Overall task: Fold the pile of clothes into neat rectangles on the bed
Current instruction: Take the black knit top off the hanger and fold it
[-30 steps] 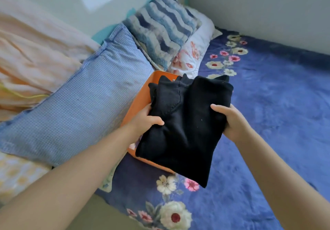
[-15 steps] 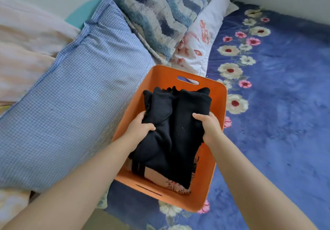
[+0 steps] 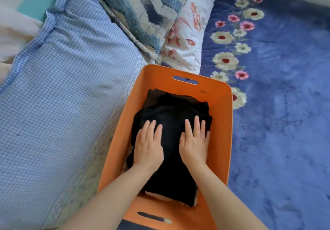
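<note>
The bed (image 3: 285,122), under a blue flowered cover, spreads out to the right of the hands and beyond them. A checked blue pillow (image 3: 62,104) lies to their left, with a wavy blue cushion (image 3: 142,11) and a white floral pillow (image 3: 189,33) past the fingertips. Around both hands stands an orange basket (image 3: 221,140), set on the bed against the checked pillow, probably so finished pieces stay together. Inside it, directly under the palms, rests the folded black garment (image 3: 171,140), lying on other folded items whose pale edge shows near the wrists. The left hand (image 3: 149,144) and the right hand (image 3: 194,140) lie side by side on top of it, fingers straight and flat, gripping nothing. Judging by that flat pressure, the person is settling the fold so the rectangle sits level and compact in the stack.
</note>
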A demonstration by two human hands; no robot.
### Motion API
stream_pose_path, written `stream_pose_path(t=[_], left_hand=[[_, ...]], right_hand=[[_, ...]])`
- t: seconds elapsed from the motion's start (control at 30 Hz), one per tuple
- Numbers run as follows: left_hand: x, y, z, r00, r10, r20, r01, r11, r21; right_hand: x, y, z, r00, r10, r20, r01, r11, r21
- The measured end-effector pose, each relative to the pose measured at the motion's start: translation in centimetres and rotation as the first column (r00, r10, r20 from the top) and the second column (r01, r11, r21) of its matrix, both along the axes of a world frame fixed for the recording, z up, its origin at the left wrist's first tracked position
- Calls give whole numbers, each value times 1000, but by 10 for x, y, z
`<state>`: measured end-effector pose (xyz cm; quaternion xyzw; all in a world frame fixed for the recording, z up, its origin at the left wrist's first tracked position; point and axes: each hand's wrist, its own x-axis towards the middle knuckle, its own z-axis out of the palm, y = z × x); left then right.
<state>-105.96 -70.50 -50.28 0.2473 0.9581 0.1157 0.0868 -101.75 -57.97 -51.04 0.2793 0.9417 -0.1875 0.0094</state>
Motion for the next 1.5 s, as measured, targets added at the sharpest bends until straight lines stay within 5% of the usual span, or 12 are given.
stream_pose_path(t=[0.1, 0.17, 0.53, 0.83, 1.23, 1.4, 1.5], left_hand=[[-24, 20, -5, 986, -123, 109, 138, 980, -142], [-37, 21, -20, 984, -128, 126, 153, 965, -213], [-42, 18, -95, 977, -164, -134, 153, 984, -90], [-49, 23, -112, 968, -163, -190, 145, 984, -105], [-46, 23, -41, 974, -139, 179, 180, 955, -236], [-45, 20, 29, 984, -81, 160, 117, 965, -235], [-42, 32, 73, 989, -69, 132, 100, 964, -247]], right_hand=[[-8, 10, -13, 977, 54, 207, -56, 998, 3], [-10, 12, -19, 979, 17, 204, -28, 998, 50], [-22, 16, -72, 996, -17, 91, -5, 972, 234], [-30, 20, -84, 996, -46, 83, 29, 981, 193], [-11, 22, -32, 980, 2, 198, 39, 978, -204], [14, 14, 28, 942, 84, 324, -53, 993, -103], [22, 19, 69, 980, 19, 198, 3, 994, -109]])
